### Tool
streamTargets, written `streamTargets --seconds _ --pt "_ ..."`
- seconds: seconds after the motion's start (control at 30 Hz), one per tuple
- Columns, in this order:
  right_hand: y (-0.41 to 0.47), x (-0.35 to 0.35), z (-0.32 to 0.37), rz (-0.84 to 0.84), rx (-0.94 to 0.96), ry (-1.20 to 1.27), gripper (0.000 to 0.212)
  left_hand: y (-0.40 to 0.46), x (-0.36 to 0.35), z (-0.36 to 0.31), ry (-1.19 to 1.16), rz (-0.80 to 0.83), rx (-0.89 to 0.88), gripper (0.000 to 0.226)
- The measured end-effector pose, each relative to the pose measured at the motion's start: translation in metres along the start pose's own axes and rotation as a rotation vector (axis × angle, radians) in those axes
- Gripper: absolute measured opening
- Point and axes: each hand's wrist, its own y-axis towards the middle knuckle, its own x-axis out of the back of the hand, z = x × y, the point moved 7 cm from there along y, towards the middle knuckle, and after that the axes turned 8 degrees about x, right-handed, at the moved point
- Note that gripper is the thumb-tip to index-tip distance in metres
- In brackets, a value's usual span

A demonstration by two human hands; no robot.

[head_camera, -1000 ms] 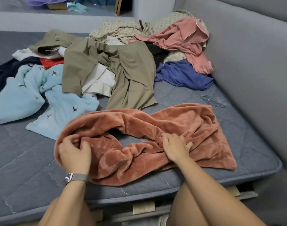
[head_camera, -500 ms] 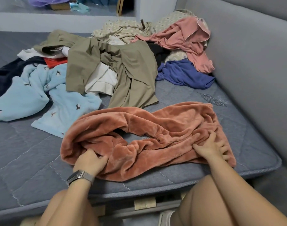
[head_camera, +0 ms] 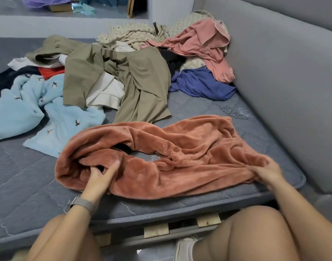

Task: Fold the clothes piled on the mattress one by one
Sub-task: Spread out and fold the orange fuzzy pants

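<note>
A rust-orange fleece garment (head_camera: 189, 147) lies crumpled across the near part of the grey mattress (head_camera: 21, 181). My left hand (head_camera: 102, 175) reaches into the folds at its left end, fingers curled round the plush cloth. At the garment's right corner, my right hand (head_camera: 268, 171) pinches the hem near the mattress edge. Behind it lies the pile: a light blue fleece (head_camera: 48, 113), an olive garment (head_camera: 138, 81), a cream piece (head_camera: 106, 93), a blue garment (head_camera: 201, 85), a pink top (head_camera: 202, 44) and a patterned beige cloth (head_camera: 131, 34).
A grey upholstered wall (head_camera: 285, 81) runs along the mattress's right side. Wooden slats (head_camera: 156, 230) show below the front edge, above my knees. A ledge (head_camera: 67, 23) with a few items crosses the back.
My right hand slid from the garment's middle out to its right corner. My left hand moved from the left edge to dig into the folds there. The garment is stretched wider.
</note>
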Motion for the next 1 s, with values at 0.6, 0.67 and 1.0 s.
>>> streamTargets --seconds 0.6,0.67,1.0 --pt "-0.116 -0.176 0.065 0.620 0.659 -0.921 0.088 0.032 0.090 0.018 0.475 -0.430 0.191 0.048" --pt "-0.109 -0.176 0.065 0.644 0.609 -0.952 0.088 0.030 0.114 0.005 0.513 -0.482 0.147 0.060" --pt "-0.203 -0.225 0.159 0.439 0.989 -0.697 0.084 0.036 0.121 0.055 -0.493 0.037 0.508 0.023"
